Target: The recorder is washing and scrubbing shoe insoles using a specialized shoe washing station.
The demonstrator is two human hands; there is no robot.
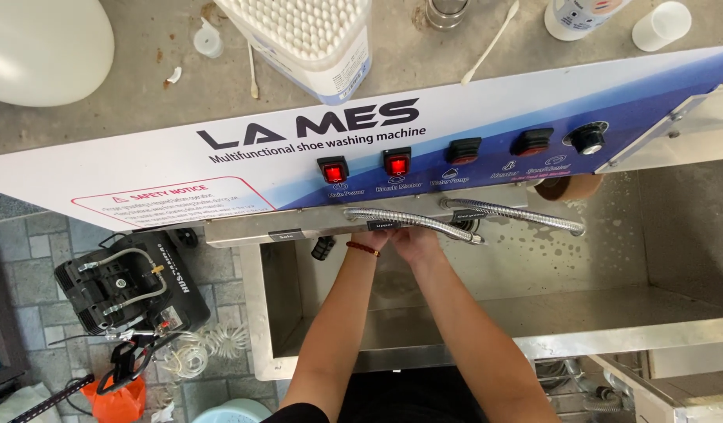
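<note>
My left hand (375,239), with a red bead bracelet on the wrist, and my right hand (415,241) reach side by side into a stainless steel wash basin (612,313). Their fingers are hidden under the lip of a white and blue control panel (220,157) and behind a flexible metal hose (412,219). Whatever they touch is out of sight. Right above them on the panel, two rocker switches (333,169) glow red. Further right are two dark switches (463,150) and a black knob (587,138). A second flexible hose (526,215) runs off to the right.
Behind the panel on a concrete top stand a box of cotton swabs (314,39), a white bottle (581,16), a white cap (661,25) and a large white rounded object (40,47). A black pump unit (126,286) with coiled tubing (197,348) sits on the tiled floor, left.
</note>
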